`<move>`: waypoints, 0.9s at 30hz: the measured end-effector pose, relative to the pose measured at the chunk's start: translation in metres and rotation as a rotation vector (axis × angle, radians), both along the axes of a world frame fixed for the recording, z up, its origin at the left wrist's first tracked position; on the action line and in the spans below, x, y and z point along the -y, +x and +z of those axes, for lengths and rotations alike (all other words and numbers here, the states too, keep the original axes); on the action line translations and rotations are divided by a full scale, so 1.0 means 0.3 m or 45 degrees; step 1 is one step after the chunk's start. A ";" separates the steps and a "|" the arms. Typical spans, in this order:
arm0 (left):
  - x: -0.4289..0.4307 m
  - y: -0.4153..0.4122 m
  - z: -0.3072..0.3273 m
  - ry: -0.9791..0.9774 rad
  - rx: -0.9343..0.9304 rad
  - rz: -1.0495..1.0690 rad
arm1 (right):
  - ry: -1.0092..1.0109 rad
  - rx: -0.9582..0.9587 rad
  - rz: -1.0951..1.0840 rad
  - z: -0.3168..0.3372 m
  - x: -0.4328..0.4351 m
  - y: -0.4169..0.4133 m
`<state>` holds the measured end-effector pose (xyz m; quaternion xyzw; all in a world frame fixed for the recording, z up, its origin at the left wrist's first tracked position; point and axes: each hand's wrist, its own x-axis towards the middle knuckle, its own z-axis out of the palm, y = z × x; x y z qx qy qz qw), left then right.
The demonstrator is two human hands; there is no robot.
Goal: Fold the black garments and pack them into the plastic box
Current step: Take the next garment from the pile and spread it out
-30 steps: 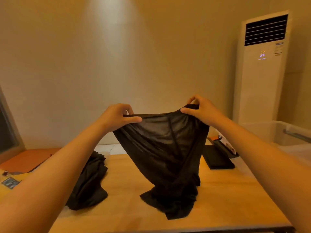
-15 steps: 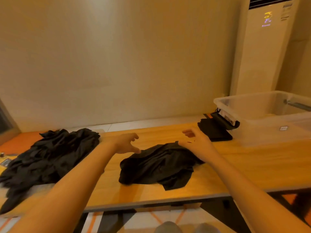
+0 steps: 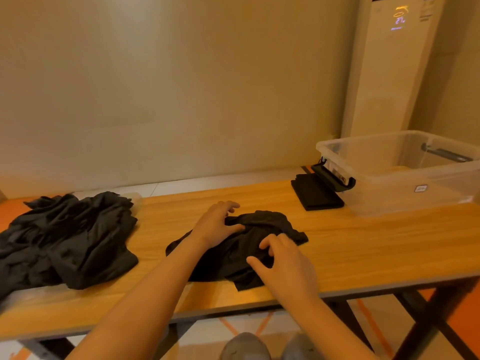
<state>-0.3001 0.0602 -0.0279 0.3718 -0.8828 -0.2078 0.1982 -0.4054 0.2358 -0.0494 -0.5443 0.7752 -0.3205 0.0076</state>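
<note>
1. Black thin cloth is seen in a crumpled heap: one garment lies near the middle of the surface, close to the front edge.
2. The left hand is laid on the far left part of the garment. Its fingers are spread and loose, and nothing is gripped.
3. The right hand is set on the near right part, with its fingers bent down into the cloth. Whether a fold is pinched cannot be told.
4. A pile of black garments is heaped by the left edge, well apart from the hands.
5. One folded garment is laid flat near the back edge, just beside the plastic box at the right end. No black cloth is seen in the box.
6. The garment is judged to be light, soft and floppy, and maybe a bit slippery. No shape will be kept by it when it is let go.
7. It is best taken by two corners of one edge, one in each hand, so it can be pulled flat before it is folded.
8. Once folded, it should be held from both sides, or the folds may fall open.
</note>
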 end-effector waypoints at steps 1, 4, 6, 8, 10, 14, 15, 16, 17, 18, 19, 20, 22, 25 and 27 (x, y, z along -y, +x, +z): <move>-0.006 -0.003 0.003 -0.044 -0.006 -0.023 | 0.058 0.005 -0.003 -0.010 0.004 0.013; -0.021 0.001 0.015 -0.099 -0.025 -0.056 | 0.151 0.000 0.047 -0.023 0.022 0.011; -0.017 0.017 0.025 -0.036 -0.070 -0.030 | 0.177 -0.004 0.113 -0.023 0.029 -0.005; -0.008 0.050 0.035 0.054 -0.115 0.013 | 0.181 0.045 0.154 -0.020 0.027 -0.029; 0.006 0.095 0.048 0.092 -0.129 0.057 | 0.145 0.184 0.165 -0.004 0.019 -0.061; 0.042 0.200 0.087 0.113 -0.079 0.134 | -0.104 0.585 0.134 0.057 0.021 -0.150; 0.051 0.224 0.102 0.118 -0.061 0.140 | -0.176 0.670 0.108 0.079 0.032 -0.179; 0.061 0.249 0.118 0.131 -0.066 0.159 | -0.246 0.749 0.072 0.101 0.046 -0.211; 0.068 0.275 0.136 0.163 -0.110 0.189 | -0.318 0.819 0.029 0.127 0.062 -0.238; 0.074 0.299 0.155 0.209 -0.193 0.222 | -0.385 0.883 -0.014 0.152 0.078 -0.266; 0.080 0.322 0.175 0.239 -0.293 0.252 | -0.451 0.947 -0.047 0.175 0.095 -0.294; 0.085 0.344 0.194 0.237 -0.398 0.285 | -0.518 1.021 -0.069 0.198 0.107 -0.316; 0.089 0.378 0.229 0.197 -0.580 0.379 | -0.628 1.129 -0.096 0.232 0.123 -0.356; 0.078 0.418 0.248 0.210 -0.781 0.484 | -0.697 1.196 -0.084 0.247 0.117 -0.381; 0.074 0.439 0.227 0.284 -0.779 0.502 | -0.634 1.209 -0.124 0.223 0.115 -0.381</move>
